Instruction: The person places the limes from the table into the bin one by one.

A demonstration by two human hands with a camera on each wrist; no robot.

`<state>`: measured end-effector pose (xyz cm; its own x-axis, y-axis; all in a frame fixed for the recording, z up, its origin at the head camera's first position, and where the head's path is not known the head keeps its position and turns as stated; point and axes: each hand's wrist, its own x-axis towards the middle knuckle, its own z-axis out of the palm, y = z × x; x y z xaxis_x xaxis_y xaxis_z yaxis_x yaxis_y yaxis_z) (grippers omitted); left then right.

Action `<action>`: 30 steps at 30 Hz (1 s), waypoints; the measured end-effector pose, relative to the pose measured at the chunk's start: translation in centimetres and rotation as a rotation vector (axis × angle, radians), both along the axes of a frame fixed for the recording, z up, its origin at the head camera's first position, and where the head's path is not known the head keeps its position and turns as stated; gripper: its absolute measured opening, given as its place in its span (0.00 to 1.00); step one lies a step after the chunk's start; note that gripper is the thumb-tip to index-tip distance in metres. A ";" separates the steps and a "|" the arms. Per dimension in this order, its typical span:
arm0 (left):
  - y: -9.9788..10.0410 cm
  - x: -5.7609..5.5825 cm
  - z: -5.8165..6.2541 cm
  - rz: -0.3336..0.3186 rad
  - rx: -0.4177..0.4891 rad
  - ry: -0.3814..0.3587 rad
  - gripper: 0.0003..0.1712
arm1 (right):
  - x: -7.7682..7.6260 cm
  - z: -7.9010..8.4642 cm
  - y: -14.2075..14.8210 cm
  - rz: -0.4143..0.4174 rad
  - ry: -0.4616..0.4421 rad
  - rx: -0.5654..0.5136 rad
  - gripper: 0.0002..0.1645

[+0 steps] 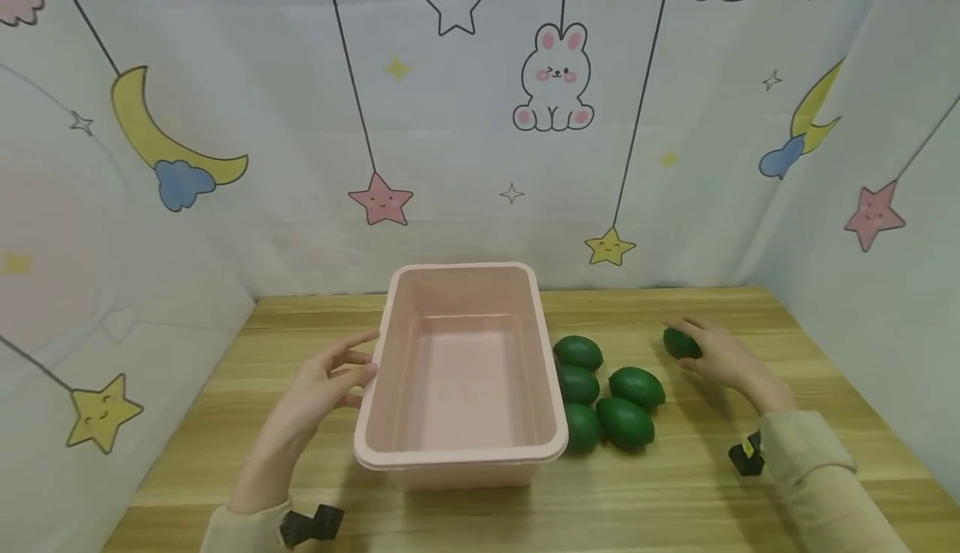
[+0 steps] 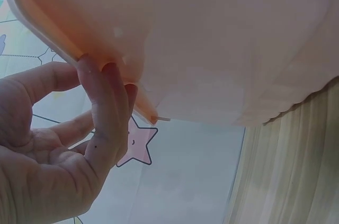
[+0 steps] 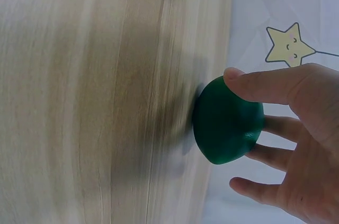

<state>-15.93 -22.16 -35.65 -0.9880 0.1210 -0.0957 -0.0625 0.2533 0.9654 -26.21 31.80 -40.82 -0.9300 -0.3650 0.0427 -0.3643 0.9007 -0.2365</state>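
Observation:
A pink plastic bin [image 1: 461,458] stands on the table with nothing inside it. My left hand [image 1: 322,386] is at its left side, fingertips touching the underside of the rim [image 2: 55,49] from outside. Toward the back right, my right hand [image 1: 720,357] holds a dark green lime [image 3: 228,123]. The thumb lies along one side of this fruit and the fingers reach round the other, partly hidden behind it. Several more limes [image 1: 626,424] lie in a cluster against the bin's right side.
The wood-grain table [image 1: 645,503] ends at a white cloth backdrop [image 1: 465,137] printed with stars, moons and rabbits, which also hangs at both sides. Black wrist cameras [image 1: 311,525] are strapped on both forearms.

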 end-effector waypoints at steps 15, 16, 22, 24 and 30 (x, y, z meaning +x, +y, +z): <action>0.0 0.1 -0.2 0.010 0.004 -0.002 0.33 | -1.3 -1.2 0.6 -0.027 0.019 -0.041 0.40; 0.0 0.1 -0.2 0.011 0.004 -0.001 0.33 | -1.4 -1.3 0.7 -0.031 0.020 -0.048 0.40; 0.1 0.1 -0.2 0.010 0.015 0.008 0.33 | -2.0 -2.1 1.1 -0.070 0.013 -0.094 0.41; 0.1 0.0 -0.2 0.004 0.020 0.012 0.33 | -2.2 -2.4 1.3 -0.083 0.014 -0.107 0.41; 0.1 -0.1 -0.3 0.005 0.020 0.022 0.33 | -2.5 -3.2 1.6 -0.090 0.054 -0.141 0.40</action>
